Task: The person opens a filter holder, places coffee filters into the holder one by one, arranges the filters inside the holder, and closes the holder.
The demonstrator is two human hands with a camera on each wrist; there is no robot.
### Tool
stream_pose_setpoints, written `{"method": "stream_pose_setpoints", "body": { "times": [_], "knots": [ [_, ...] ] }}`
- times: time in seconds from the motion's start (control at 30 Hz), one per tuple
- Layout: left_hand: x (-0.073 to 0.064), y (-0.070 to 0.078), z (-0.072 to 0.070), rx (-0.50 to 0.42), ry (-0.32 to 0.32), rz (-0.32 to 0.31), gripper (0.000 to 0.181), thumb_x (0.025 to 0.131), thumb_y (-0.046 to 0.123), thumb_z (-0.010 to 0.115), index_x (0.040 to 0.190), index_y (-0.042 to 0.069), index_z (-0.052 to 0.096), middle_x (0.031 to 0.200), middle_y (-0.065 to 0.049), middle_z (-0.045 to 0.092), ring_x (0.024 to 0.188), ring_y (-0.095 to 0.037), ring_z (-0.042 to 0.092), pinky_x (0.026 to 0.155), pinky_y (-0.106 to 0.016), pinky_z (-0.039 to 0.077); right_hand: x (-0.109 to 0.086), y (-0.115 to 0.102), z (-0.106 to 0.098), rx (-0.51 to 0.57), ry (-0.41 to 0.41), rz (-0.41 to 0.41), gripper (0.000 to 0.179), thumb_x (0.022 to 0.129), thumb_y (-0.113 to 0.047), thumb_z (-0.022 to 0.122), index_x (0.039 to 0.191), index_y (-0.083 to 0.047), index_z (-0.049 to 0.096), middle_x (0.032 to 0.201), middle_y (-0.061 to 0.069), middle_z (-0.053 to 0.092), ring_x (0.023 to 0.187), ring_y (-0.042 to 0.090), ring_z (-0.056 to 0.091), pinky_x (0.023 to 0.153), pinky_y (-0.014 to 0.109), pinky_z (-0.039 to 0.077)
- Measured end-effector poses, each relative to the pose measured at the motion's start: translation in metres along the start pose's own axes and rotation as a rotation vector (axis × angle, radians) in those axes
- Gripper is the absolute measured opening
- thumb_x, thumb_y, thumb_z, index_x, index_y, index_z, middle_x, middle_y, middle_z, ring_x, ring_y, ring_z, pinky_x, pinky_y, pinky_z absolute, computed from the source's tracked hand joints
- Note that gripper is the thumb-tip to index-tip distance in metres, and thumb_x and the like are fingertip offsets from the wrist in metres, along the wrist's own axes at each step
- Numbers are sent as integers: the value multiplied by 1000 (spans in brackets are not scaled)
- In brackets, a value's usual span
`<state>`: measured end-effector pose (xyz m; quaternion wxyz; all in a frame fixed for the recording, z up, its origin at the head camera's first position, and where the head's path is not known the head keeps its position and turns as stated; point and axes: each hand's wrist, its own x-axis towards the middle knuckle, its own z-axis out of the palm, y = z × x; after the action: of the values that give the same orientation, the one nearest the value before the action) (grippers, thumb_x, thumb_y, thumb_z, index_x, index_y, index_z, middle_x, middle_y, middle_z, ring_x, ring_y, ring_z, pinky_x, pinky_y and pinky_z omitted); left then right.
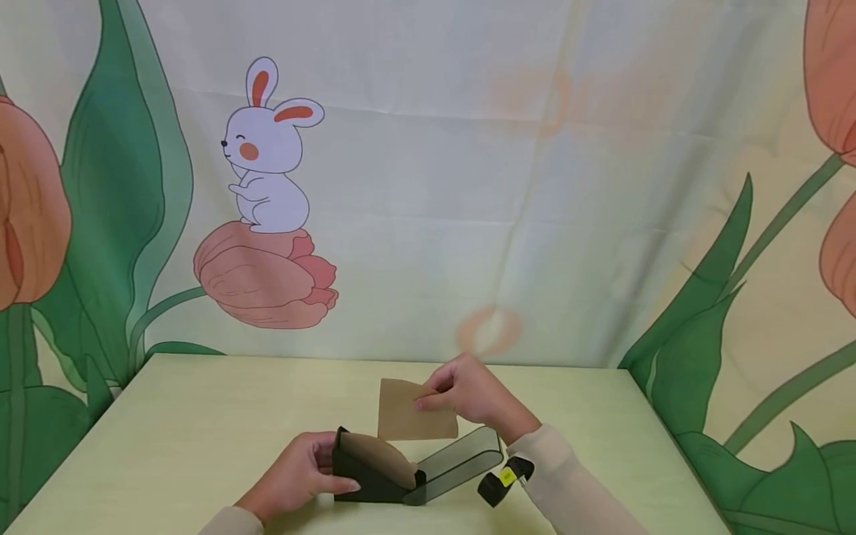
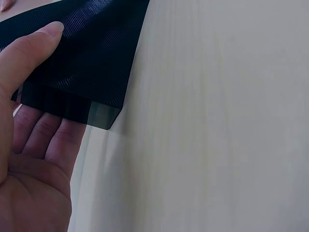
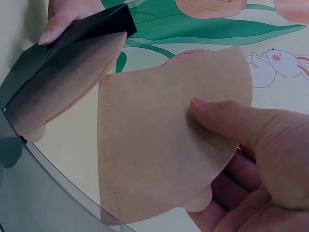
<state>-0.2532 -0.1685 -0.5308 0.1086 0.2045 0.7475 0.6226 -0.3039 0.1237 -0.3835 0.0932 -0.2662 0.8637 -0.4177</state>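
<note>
My left hand [image 1: 294, 475] grips a black coffee filter holder [image 1: 364, 475] by its end, thumb on the ridged front [image 2: 87, 48] and fingers underneath. Brown paper filters [image 1: 380, 455] sit inside it. Its smoky see-through lid [image 1: 461, 459] is swung out to the right. Between thumb and fingers my right hand [image 1: 478, 401] pinches one brown coffee filter [image 3: 149, 135], held apart from the holder, above and behind it. The crimped seam [image 3: 107, 145] runs along its left edge in the right wrist view, and a small rounded tab [image 3: 198, 199] sticks out below.
A pale yellow table [image 1: 200, 416] lies beneath both hands. Behind it hangs a cloth backdrop [image 1: 414, 186] printed with tulips and a rabbit. A black wrist strap with a yellow label [image 1: 506, 477] is on the right sleeve, close to the lid.
</note>
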Motion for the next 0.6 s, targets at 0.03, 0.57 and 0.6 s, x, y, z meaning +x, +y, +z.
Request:
{"method": "stream_pose_setpoints", "body": {
  "times": [0.03, 0.57, 0.6],
  "knots": [
    [0, 0, 0, 1, 1, 1, 48, 80, 12, 89, 120, -2, 68, 111, -18, 76, 94, -17, 75, 81, -25, 60, 0, 0, 1, 0, -3, -2, 5, 82, -19, 88, 82, -16, 83, 83, -3, 77, 74, 8, 59, 68, 26, 50],
    [0, -2, 1, -5, 6, 19, 43, 81, 11, 88, 117, -2, 69, 108, -16, 77, 93, -16, 76, 80, -26, 61, -6, -1, 13, -3, -48, 3, 5, 83, -21, 87, 82, -17, 83, 80, -4, 76, 71, 6, 56, 67, 24, 48],
    [0, -2, 1, -4, 6, 21, 43, 81, 11, 88, 117, -2, 69, 108, -16, 77, 93, -16, 76, 80, -26, 61, -6, -1, 14, -3, -51, 0, 5, 83, -21, 87, 82, -17, 83, 79, -4, 75, 70, 6, 55, 66, 24, 47]
  ]
}}
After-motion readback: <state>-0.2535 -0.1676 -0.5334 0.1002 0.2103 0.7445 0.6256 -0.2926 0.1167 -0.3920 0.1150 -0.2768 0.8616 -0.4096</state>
